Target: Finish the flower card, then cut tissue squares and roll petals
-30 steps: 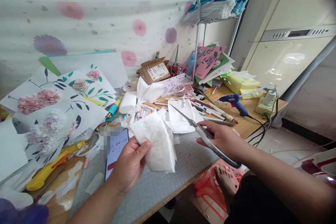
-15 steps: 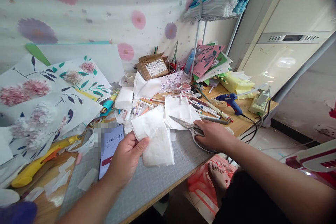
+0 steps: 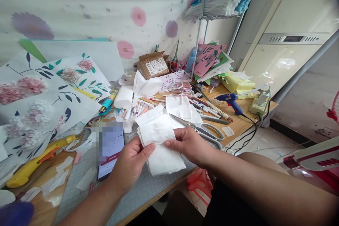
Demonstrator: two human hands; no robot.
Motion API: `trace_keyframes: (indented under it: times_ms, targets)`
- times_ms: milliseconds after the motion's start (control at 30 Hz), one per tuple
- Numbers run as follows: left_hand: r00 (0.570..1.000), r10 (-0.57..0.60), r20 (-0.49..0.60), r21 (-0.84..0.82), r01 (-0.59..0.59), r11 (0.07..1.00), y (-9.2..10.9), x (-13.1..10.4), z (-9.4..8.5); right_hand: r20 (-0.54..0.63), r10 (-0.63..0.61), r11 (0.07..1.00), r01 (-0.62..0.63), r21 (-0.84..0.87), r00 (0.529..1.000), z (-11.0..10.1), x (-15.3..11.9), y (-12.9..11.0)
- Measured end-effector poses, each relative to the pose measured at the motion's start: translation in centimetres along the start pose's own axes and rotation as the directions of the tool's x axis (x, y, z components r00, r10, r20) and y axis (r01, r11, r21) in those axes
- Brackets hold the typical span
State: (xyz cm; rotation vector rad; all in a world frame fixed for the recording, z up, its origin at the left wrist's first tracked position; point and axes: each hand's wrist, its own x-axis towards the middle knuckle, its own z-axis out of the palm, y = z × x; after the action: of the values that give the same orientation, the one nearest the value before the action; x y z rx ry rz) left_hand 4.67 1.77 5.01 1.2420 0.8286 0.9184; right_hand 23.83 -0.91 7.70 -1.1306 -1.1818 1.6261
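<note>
A folded stack of white tissue (image 3: 162,148) is held above the grey cutting mat (image 3: 129,197). My left hand (image 3: 134,159) pinches its left edge, thumb on top. My right hand (image 3: 189,144) grips its upper right edge between thumb and fingers. Just beyond the right hand lie metal scissors (image 3: 190,124) with grey handles, blades resting on other white tissue pieces (image 3: 180,107). To the left of my left hand, a phone (image 3: 112,148) lies on the mat, its screen lit and partly blurred out.
Several pens (image 3: 208,107) lie behind the scissors. A blue glue gun (image 3: 233,102) and its cable sit at the right, by a yellow tissue pack (image 3: 234,84). A yellow hot-glue-like tool (image 3: 39,159) and paper flower pictures (image 3: 76,77) fill the left. A cardboard box (image 3: 152,64) stands at the back.
My right hand has let go of the scissors, which now lie on the table, and has taken hold of the folded tissue. The tissue has shifted slightly to the right.
</note>
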Motion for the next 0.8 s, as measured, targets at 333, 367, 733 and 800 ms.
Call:
trace_keyframes:
  times_ms: [333,367,733,800]
  targets:
    - [0.997,0.071,0.012,-0.052,-0.07,0.996,0.8,-0.2,0.1,-0.033,-0.062,0.934,0.069,0.35,0.998,0.5,0.7,0.8]
    - [0.998,0.056,0.021,-0.067,-0.055,0.996,0.9,-0.2,0.2,-0.027,-0.061,0.927,0.067,0.369,0.998,0.6,0.6,0.8]
    - [0.996,-0.071,-0.046,-0.239,0.058,0.969,1.7,-0.6,0.7,-0.008,-0.277,0.957,0.276,0.085,0.961,-0.7,0.2,0.6]
    - [0.991,-0.132,0.01,-0.366,0.127,0.922,1.9,-0.5,0.9,0.01,-0.384,0.919,0.383,-0.097,0.923,-1.2,0.2,0.3]
